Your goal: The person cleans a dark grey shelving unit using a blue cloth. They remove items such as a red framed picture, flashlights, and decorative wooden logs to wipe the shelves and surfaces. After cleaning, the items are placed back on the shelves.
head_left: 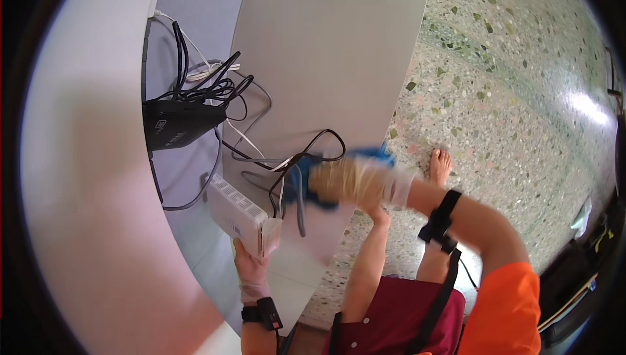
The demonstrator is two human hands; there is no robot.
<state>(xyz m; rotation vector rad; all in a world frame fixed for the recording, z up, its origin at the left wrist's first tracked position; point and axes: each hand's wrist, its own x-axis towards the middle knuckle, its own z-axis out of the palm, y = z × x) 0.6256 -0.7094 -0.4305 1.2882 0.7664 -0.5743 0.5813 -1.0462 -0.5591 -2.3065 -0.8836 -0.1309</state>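
Observation:
My left hand [252, 269], in a thin translucent glove, grips the lower end of a white router-like box [238, 212] with a vented edge, which is tilted. Black, grey and white cables [288, 164] run by the box. My right hand [342, 179], gloved and blurred by motion, is closed on a blue cloth [301, 183] over the grey surface, close beside the cables. Part of the cloth is hidden behind the hand.
A black electronic box [183, 122] stands at the left, with a tangle of black cables [215, 88] above it. A white plug [153, 7] is farther up. A white curved panel [98, 159] fills the left side. Terrazzo floor [469, 86] lies at the right.

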